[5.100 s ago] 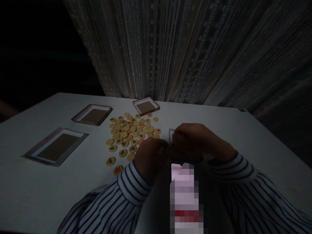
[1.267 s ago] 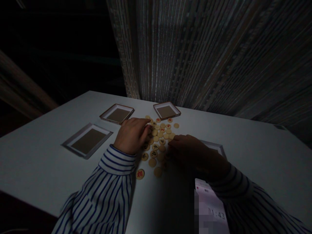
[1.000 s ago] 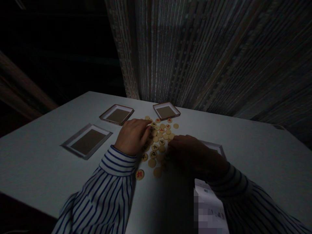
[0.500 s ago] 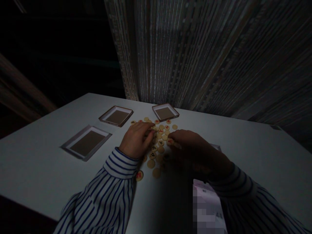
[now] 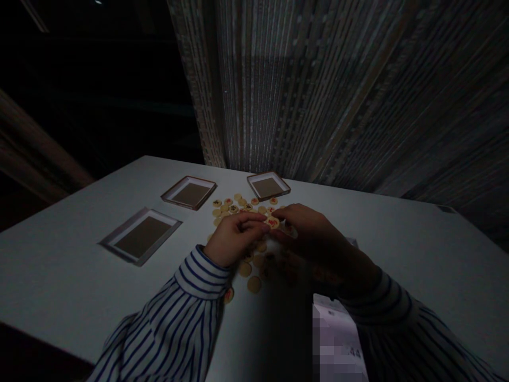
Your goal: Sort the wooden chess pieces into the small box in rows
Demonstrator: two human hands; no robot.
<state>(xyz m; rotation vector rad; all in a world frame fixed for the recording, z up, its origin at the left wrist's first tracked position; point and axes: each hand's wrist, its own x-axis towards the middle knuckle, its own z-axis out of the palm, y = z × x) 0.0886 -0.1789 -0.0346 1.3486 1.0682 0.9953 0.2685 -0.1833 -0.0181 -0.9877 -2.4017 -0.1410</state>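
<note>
A round xiangqi piece (image 5: pixel 272 223) with a red character is raised above the table between my two hands. My left hand (image 5: pixel 235 237) pinches its left edge with thumb and fingertips. My right hand (image 5: pixel 318 233), mostly in shadow, grips the same piece from the right. Something pale shows under the right fingers, too dim to name. Loose pale-wood xiangqi pieces (image 5: pixel 245 269), some with black or red characters and some blank side up, lie scattered beneath and beyond both hands. Near my left cuff sits a red-marked piece (image 5: pixel 228 295), partly covered by the sleeve.
On the white table (image 5: pixel 79 212), a shallow tray (image 5: pixel 139 259) lies at the left, with a brown-rimmed tray (image 5: pixel 189 205) behind it and another tray (image 5: pixel 268 196) at the back. A lit, pixelated surface (image 5: pixel 338 323) shows below my right forearm. Striped curtains (image 5: pixel 258 95) hang behind.
My left hand has moved right and closer to me, off the far pieces, and meets the red-marked piece at my right fingertips. Several pieces at the back left are now uncovered.
</note>
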